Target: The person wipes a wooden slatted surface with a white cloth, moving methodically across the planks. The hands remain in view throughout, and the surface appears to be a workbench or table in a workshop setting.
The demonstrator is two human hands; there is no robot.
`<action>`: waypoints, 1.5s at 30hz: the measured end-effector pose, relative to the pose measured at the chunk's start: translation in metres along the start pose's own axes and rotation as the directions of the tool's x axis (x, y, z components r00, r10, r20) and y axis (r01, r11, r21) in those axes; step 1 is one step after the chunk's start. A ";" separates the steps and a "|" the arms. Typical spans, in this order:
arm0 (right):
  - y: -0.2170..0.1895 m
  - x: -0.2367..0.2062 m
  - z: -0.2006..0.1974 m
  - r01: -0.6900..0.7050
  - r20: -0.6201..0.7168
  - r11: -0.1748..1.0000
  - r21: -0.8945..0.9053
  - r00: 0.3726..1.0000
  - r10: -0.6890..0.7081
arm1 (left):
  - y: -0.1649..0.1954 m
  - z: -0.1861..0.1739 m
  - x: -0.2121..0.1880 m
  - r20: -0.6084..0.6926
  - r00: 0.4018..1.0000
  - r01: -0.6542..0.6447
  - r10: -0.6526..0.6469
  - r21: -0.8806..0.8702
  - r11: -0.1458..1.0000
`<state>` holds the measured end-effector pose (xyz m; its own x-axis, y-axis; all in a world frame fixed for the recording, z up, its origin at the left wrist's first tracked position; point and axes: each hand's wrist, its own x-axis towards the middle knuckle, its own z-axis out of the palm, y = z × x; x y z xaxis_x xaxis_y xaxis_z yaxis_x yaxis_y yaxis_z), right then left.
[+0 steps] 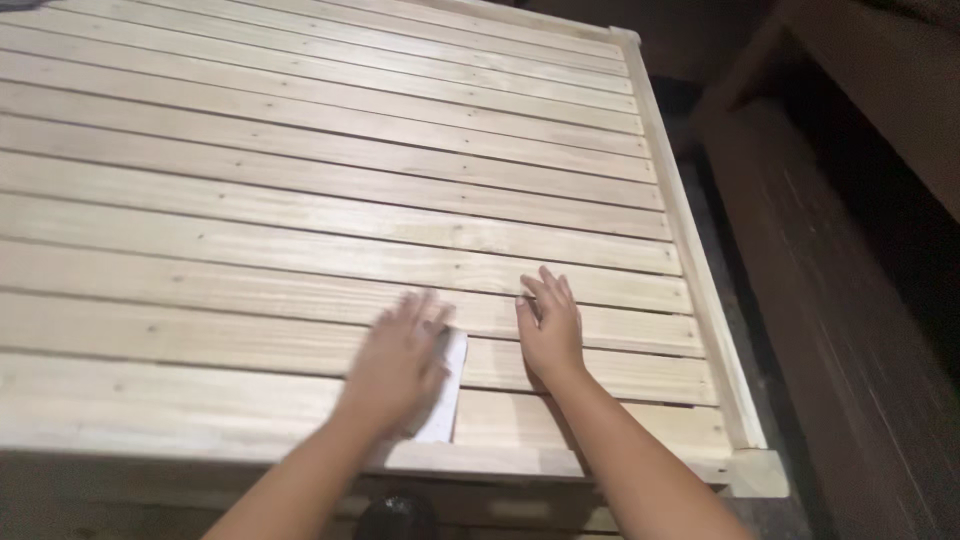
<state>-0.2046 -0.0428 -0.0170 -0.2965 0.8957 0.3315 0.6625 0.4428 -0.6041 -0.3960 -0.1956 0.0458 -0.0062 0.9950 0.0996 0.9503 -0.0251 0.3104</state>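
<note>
A large panel of pale wooden slats [300, 200] in a light wood frame lies flat below me. My left hand [398, 362] presses a white sheet, likely sandpaper [446, 400], flat against the slats near the panel's front edge; the hand looks blurred. My right hand [548, 328] rests palm down on the slats just to the right, fingers spread, holding nothing.
The panel's right rail [690, 250] and front rail [500, 460] mark its edges. Dark brown wooden boards [820, 300] stand to the right, past a dim gap. A dark round object [397, 515] sits below the front edge.
</note>
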 end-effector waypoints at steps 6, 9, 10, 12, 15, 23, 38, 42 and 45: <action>-0.003 0.028 0.021 -0.212 0.121 0.908 -0.360 0.955 0.271 | 0.011 0.021 0.012 0.194 0.978 -0.082 0.074 0.033 0.996; -0.009 0.045 0.024 -0.207 0.164 0.863 -0.461 0.936 0.312 | 0.002 0.028 0.038 0.195 0.980 0.038 -0.048 0.055 0.998; -0.012 0.049 0.025 -0.231 0.168 0.852 -0.470 0.924 0.343 | -0.002 0.030 0.053 0.177 0.982 0.054 -0.066 0.074 0.996; -0.019 0.054 0.026 -0.257 0.158 0.837 -0.483 0.915 0.372 | -0.011 0.033 0.092 0.146 0.985 0.078 -0.094 0.115 0.990; -0.027 0.056 0.026 -0.263 0.143 0.827 -0.496 0.916 0.376 | -0.028 0.038 0.154 0.132 0.977 0.148 -0.168 0.145 0.978; -0.033 0.055 0.021 -0.268 0.183 0.817 -0.510 0.894 0.408 | -0.081 0.044 0.299 0.096 0.980 0.158 -0.174 0.151 0.976; -0.032 0.051 0.024 -0.281 0.179 0.832 -0.478 0.896 0.405 | -0.058 0.058 0.186 -0.009 0.998 -0.068 0.069 0.077 0.995; -0.035 0.053 0.023 -0.303 0.196 0.822 -0.483 0.877 0.438 | -0.023 0.038 0.076 0.118 0.978 -0.176 0.174 0.010 0.984; -0.037 0.054 0.021 -0.306 0.200 0.817 -0.489 0.872 0.446 | -0.023 0.018 0.011 0.107 0.929 -0.351 0.355 -0.055 0.935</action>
<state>-0.2603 -0.0098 0.0082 -0.1001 0.9871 -0.1253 0.9683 0.0677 -0.2404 -0.4120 -0.1824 0.0227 0.3646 0.9256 0.1012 0.8734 -0.3777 0.3076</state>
